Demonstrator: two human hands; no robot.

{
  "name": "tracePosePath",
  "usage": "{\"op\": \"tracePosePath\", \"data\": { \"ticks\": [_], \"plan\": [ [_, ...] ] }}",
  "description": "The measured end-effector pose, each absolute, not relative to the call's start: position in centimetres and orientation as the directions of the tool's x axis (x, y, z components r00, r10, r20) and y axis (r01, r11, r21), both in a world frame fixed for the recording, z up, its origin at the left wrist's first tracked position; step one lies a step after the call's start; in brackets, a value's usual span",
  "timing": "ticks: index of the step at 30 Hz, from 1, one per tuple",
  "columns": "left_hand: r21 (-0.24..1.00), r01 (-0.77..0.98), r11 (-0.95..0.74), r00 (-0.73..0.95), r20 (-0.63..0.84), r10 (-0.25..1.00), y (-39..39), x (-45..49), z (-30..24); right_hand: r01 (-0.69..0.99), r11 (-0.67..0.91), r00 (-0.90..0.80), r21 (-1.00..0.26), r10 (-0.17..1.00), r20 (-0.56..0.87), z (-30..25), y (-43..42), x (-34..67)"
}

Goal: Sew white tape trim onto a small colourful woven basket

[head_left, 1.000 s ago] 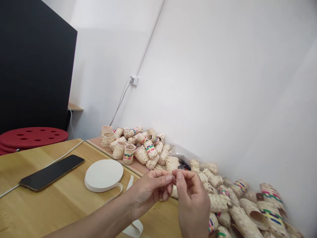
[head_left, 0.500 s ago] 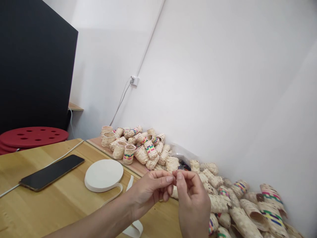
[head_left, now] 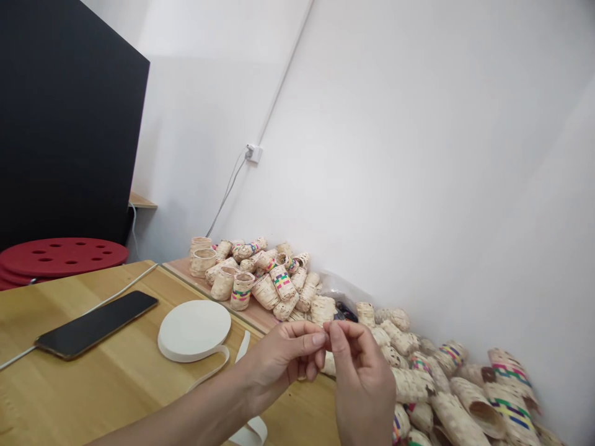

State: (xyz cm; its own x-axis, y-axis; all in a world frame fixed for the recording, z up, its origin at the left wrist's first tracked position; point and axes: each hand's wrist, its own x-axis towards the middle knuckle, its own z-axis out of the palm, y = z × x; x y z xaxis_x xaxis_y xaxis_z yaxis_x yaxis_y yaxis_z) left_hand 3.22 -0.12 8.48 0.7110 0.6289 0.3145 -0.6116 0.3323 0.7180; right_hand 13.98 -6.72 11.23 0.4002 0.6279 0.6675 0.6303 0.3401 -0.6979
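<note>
My left hand (head_left: 288,353) and my right hand (head_left: 362,378) meet fingertip to fingertip above the table's right edge. Thumb and forefinger of each are pinched together. Whatever lies between them is too small or too hidden to make out. A flat roll of cream-white elastic band (head_left: 194,328) rests on the table to the left of my hands. Its loose end runs under my left forearm, and a folded length of the band (head_left: 251,432) shows below the wrist.
Many small woven baskets (head_left: 283,282), some with coloured stripes, are heaped along the white wall and to the right. A black phone (head_left: 97,323) with a white cable lies on the wooden table (head_left: 56,396). Red stools (head_left: 65,255) stand beyond its left edge, before a black panel (head_left: 65,124).
Both hands keep nearly the same place and the same pinch. The whole view has shifted very slightly; nothing else has visibly moved.
</note>
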Motion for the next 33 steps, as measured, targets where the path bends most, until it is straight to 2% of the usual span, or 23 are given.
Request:
{"op": "tracePosePath", "data": {
  "ticks": [8,14,18,23,28,30,33],
  "plan": [
    [0.775,-0.596,0.212,0.673,0.338,0.658,-0.1,3.2,8.5,0.534,0.333,0.478,-0.777,0.639,0.603,11.2,-6.5,13.8],
    [0.875,-0.477,-0.083,0.578,0.383,0.721,0.1,2.5,9.6,0.401,0.422,0.468,-0.813,0.669,0.578,10.8,-6.2,14.1],
    [0.833,-0.487,-0.262,0.445,0.495,0.746,0.4,1.1,11.0,0.287,0.493,0.391,-0.821,0.722,0.571,11.0,-6.6,13.8],
    [0.801,-0.526,-0.286,0.574,0.583,0.575,0.5,-0.5,12.0,0.062,0.525,0.241,-0.849,0.818,0.523,11.3,-7.0,13.2],
    [0.721,-0.502,-0.477,0.625,0.684,0.376,1.1,-1.2,12.0,0.058,0.462,0.183,-0.885,0.867,0.464,11.6,-7.5,13.1],
    [0.720,-0.506,-0.474,0.631,0.684,0.365,1.2,-1.3,11.9,0.064,0.445,0.197,-0.893,0.872,0.448,11.7,-7.8,12.9],
    [0.772,-0.489,-0.405,0.651,0.633,0.420,1.2,-1.4,12.0,0.067,0.439,0.216,-0.896,0.870,0.443,12.0,-8.0,12.4]
  ]
}}
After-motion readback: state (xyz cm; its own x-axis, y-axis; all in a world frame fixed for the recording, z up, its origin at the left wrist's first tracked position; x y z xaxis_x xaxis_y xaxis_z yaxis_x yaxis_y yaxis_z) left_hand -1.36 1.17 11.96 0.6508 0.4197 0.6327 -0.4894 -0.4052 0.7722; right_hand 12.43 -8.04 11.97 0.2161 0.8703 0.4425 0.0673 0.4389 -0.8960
